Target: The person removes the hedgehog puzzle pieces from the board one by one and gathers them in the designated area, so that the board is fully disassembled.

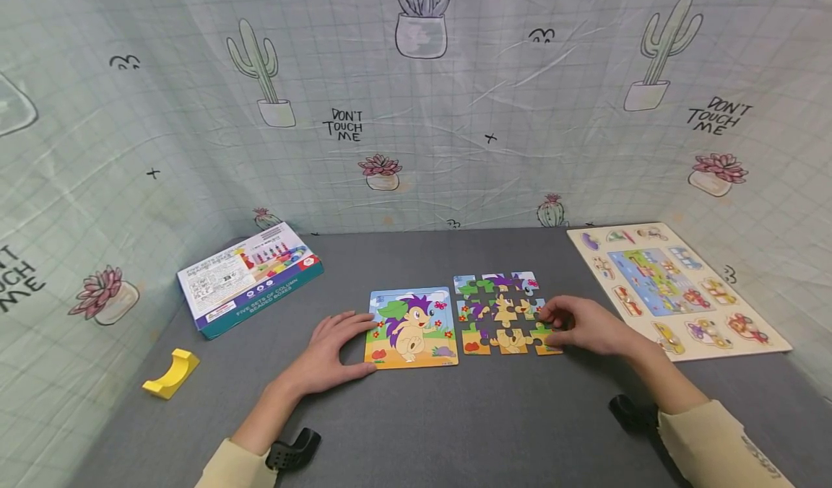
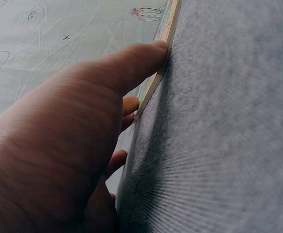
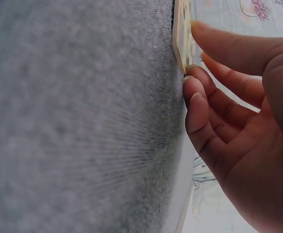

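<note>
In the head view, a square hedgehog picture board [image 1: 411, 329] lies flat on the table. My left hand [image 1: 336, 352] rests at its left side with fingers extended, and the thumb touches the board's edge [image 2: 167, 60] in the left wrist view. Just right of the board lie loose jigsaw pieces [image 1: 512, 340] of the same picture, set out in rows with gaps. With curled fingers, my right hand [image 1: 581, 325] holds the lower-right jigsaw piece [image 1: 543, 346] by its edge. The right wrist view shows its thumb over the wooden piece [image 3: 180, 41]; the hand partly hides it.
A boxed bead set [image 1: 250, 275] lies at the back left, with a yellow curved block [image 1: 172, 375] in front of it. To the right is a wooden picture board [image 1: 624, 279] with several vehicle and animal shapes. Patterned cloth walls [image 1: 455, 177] enclose the grey table [image 1: 416, 430].
</note>
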`<state>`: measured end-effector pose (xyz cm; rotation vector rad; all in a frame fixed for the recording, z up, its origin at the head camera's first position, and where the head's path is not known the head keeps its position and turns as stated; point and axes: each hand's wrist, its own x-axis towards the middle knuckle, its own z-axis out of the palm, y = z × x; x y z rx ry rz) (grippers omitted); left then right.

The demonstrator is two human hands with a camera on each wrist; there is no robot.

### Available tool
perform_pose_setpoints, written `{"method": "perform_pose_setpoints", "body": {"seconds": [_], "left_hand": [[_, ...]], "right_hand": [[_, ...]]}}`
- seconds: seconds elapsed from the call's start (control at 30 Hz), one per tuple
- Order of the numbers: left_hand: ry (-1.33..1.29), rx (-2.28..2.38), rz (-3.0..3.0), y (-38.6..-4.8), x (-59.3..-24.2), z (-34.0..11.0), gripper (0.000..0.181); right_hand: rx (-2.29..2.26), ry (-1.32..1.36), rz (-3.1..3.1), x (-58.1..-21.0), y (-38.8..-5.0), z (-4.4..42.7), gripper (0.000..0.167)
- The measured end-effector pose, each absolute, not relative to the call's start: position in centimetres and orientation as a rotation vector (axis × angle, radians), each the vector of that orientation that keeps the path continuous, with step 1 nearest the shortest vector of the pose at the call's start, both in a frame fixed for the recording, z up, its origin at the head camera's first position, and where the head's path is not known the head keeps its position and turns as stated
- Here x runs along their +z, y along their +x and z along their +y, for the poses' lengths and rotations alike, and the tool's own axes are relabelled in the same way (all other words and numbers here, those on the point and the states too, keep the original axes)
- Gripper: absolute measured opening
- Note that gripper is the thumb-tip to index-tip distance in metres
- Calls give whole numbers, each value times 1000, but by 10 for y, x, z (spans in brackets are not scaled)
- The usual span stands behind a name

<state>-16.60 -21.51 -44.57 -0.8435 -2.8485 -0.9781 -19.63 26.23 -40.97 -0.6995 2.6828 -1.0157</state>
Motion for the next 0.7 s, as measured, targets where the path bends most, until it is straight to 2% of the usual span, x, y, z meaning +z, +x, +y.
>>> {"method": "perform_pose_setpoints", "body": {"seconds": [0.27, 0.7], "left_hand": [[-831, -979, -2861, -166, -446, -215, 71], [-855, -974, -2838, -166, -446, -215, 70]], "right_hand": [[-867, -820, 2718, -409, -192, 263, 49], [-837, -824, 2718, -408, -190, 262, 39]]}}
